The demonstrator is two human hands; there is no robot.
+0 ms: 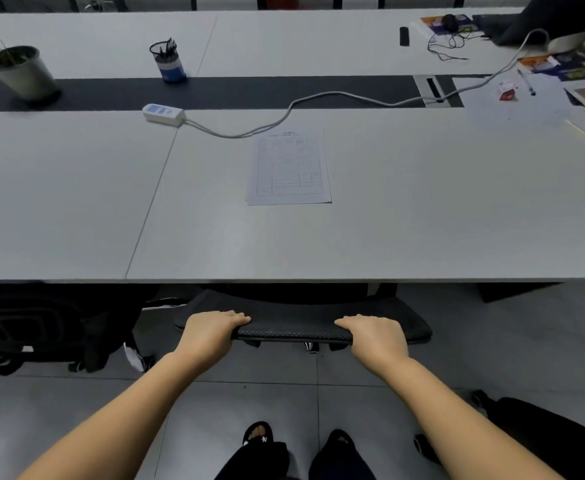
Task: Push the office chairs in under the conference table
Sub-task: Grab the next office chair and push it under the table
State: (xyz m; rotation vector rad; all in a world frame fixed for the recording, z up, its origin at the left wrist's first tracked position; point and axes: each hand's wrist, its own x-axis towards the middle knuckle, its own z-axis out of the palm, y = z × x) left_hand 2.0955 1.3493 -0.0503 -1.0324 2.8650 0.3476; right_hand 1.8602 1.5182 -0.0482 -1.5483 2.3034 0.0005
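The conference table (284, 237) fills the view, and the office chair (301, 323) stands just at its near edge with the seat partly beneath — pushed further, the backrest could knock the table edge, or the casters catch on something unseen underneath. The left hand (211, 329) and right hand (376, 336) each curl over the backrest's top rim and grip it, so fingers could get pinched. A jolt might shift the power strip (163, 114) or papers (288, 168).

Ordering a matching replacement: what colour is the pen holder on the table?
The pen holder is black mesh on top with a blue base, seen in the head view.
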